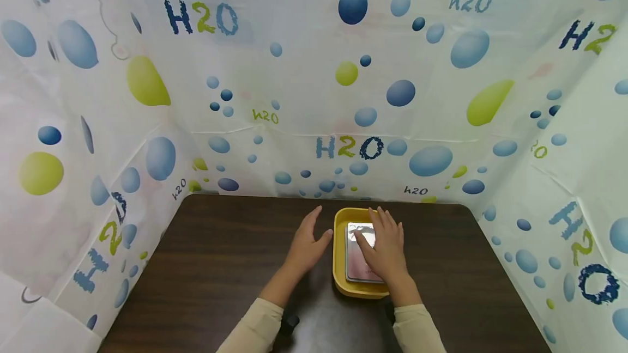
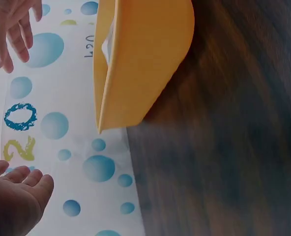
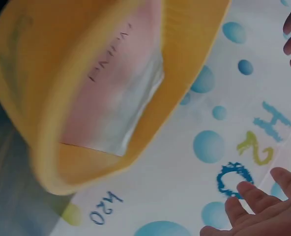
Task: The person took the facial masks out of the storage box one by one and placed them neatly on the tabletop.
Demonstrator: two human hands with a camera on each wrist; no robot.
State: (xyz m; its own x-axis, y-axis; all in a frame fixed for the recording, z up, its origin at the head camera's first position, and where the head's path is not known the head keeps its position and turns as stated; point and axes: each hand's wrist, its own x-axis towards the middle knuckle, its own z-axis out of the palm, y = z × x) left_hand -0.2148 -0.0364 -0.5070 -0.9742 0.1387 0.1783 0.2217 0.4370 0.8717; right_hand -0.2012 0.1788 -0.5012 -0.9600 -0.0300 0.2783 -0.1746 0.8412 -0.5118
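Observation:
A yellow plastic basin (image 1: pixel 342 282) stands on the dark table, right of the middle. Inside it lies a flat packet (image 1: pixel 361 266), pink at the near end and shiny silver at the far end; its printed lettering shows in the right wrist view. My right hand (image 1: pixel 387 244) hovers above the basin's right side, fingers spread, holding nothing. To the left of the basin, my left hand (image 1: pixel 305 244) is held up with thumb and fingers apart and nothing in them. The left wrist view shows the basin's outer side (image 2: pixel 145 64) near the left hand (image 2: pixel 15 201).
The dark wood table (image 1: pixel 221 266) extends on both sides of the basin. A white curtain (image 1: pixel 294 70) printed with blue and green drops and H2O lettering encloses the table at the back and both sides. A small black object (image 1: pixel 289 324) shows by the left sleeve.

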